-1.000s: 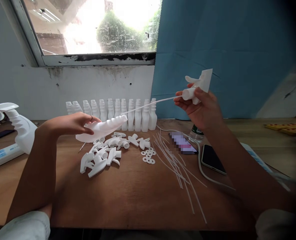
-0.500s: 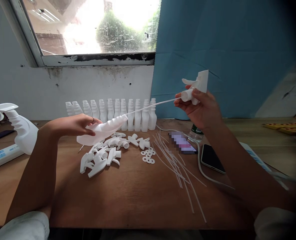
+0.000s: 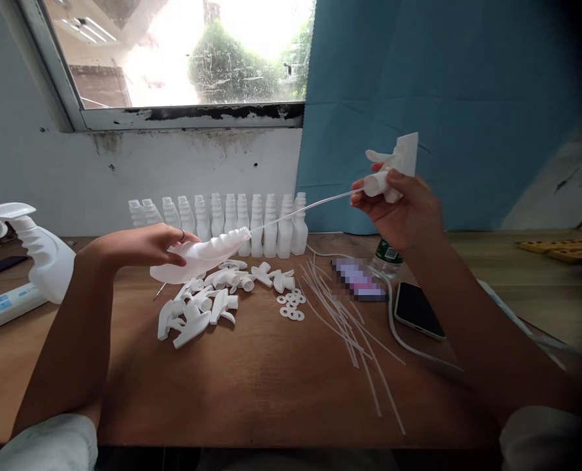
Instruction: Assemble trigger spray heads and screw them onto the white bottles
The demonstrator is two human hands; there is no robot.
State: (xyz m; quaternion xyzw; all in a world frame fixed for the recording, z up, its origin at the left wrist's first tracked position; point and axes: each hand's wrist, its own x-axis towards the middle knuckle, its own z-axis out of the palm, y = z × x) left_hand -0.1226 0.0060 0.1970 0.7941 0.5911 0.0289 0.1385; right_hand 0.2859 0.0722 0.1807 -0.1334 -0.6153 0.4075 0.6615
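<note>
While the left hand (image 3: 146, 245) in the head view stays clamped on the tilted bottle (image 3: 207, 252) above the bench (image 3: 251, 392), the right hand (image 3: 403, 209), gripping a nozzle (image 3: 407, 155), has shifted slightly rightward in the last half second. The tube (image 3: 315, 204) now spans a slightly wider gap to the mouth (image 3: 247, 233); how far it enters cannot be told. Judged thus, bottle and nozzle remain unjoined.

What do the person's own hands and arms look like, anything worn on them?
The left hand, ungloved, wears a thin dark ring; the right hand, also ungloved, shows none. Both forearms are bare, with pale sleeves ending near the elbows.
</note>
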